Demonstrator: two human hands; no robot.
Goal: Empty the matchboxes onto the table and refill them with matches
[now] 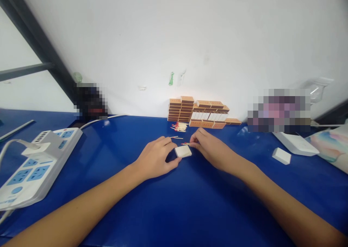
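My left hand (pixel 157 156) rests on the blue surface, curled around the left side of a small white matchbox tray (pixel 182 152), its thumb at the near edge. Just right of the tray, my right hand (pixel 208 147) pinches a match (pixel 185 144) between thumb and fingers, its red head pointing left over the tray's far edge. Beyond my left fingertips lie a few loose matches (pixel 176 137). A heap of red-headed matches (pixel 179 127) sits farther back, in front of the stacked matchboxes (pixel 180 111). What lies inside the tray is too small to make out.
More matchboxes (pixel 209 123), some with white sides showing, are stacked against the white wall (pixel 136 51). A power strip (pixel 35 171) with a plugged-in cable lies at left. At right are a small white block (pixel 281 156) and a longer white box (pixel 296 144).
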